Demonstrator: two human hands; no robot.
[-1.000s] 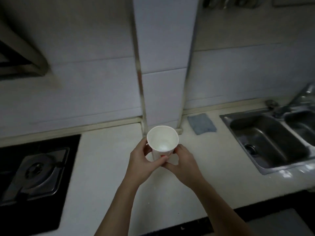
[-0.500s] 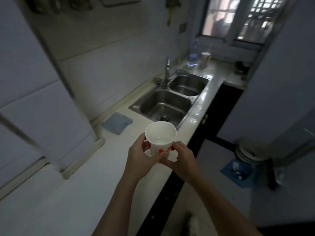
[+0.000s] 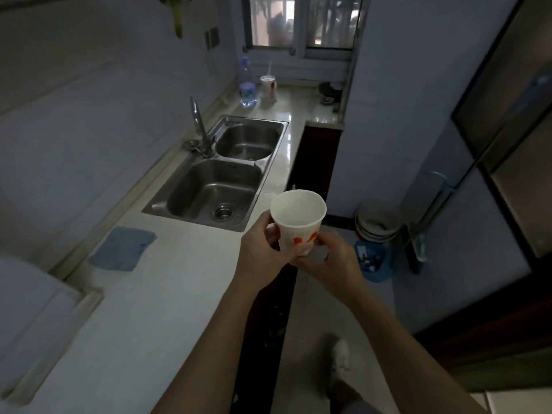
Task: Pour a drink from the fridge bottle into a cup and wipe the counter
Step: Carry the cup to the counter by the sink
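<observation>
Both the left hand (image 3: 263,252) and right hand (image 3: 334,261) grip a seemingly empty paper cup (image 3: 298,219), so pouring and wiping with the blue cloth (image 3: 122,248) to their left apparently remain.

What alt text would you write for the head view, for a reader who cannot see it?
Two bare hands, the left hand and the right hand, hold a white paper cup with orange print near the edge of a pale counter. A blue cloth lies on it beside a steel double sink.
</observation>
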